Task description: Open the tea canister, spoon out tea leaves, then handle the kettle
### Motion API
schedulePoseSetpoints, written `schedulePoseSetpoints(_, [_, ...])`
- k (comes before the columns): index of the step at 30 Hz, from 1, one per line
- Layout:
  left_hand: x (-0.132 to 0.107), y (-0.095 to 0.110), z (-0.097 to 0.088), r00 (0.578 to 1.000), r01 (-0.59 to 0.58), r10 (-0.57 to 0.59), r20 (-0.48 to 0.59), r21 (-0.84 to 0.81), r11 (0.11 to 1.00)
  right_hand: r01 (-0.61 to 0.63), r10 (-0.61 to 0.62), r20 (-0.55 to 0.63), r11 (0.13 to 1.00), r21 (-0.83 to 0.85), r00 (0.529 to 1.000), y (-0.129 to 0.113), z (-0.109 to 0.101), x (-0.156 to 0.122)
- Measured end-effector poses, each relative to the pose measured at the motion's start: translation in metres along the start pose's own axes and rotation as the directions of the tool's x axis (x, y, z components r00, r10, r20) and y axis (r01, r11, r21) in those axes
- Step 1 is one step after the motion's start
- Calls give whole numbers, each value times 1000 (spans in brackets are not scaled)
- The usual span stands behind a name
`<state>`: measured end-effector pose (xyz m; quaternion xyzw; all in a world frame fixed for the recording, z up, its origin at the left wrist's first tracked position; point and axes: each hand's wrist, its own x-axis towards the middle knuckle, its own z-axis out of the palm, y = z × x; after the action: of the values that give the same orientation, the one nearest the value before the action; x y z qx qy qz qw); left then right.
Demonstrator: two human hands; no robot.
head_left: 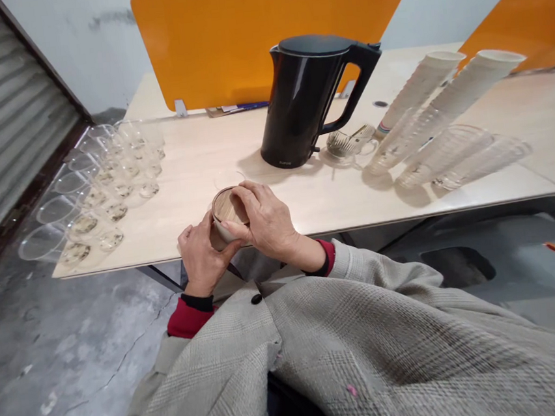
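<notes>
Between both hands, close to the table's front edge, is a small round canister (225,206) with a wood-grain look inside its rim and a pale side. Whether that wood-grain face is a lid or the inner wall, I cannot tell. My left hand (201,258) wraps its near left side. My right hand (270,223) grips it from the right, fingers curled over the rim and thumb along the front. Just behind it shows the faint rim of something clear (229,175). A black electric kettle (292,105) stands upright beyond my right hand.
Clear plastic cups (85,223) with dark bits at the bottom stand in rows at the left. Beside the kettle sits a glass cup (350,145). Stacked cups (414,100) lean at the right. An orange divider (222,43) backs the pale table (193,150).
</notes>
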<state>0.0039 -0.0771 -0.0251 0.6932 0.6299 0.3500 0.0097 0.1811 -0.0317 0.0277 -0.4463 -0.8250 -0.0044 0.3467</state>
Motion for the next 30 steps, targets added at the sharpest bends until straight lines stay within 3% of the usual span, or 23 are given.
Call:
schedulePoseSetpoints(12, [2, 10, -4, 1000, 0, 1, 12, -31, 1000, 41, -37, 48, 995, -94, 998, -7, -9, 3])
schedulePoseSetpoints(19, [8, 19, 8, 998, 56, -56, 0, -12, 998, 3, -2, 7, 996, -92, 1000, -14, -5, 6])
schedulePoseSetpoints(25, [7, 19, 8, 997, 69, -70, -31, -34, 997, -79, 79, -2, 997, -12, 997, -13, -8, 10])
schedulePoseSetpoints(30, [8, 21, 6, 996, 91, -92, -23, -24, 996, -34, 44, -93, 994, 102, 995, 2, -21, 11])
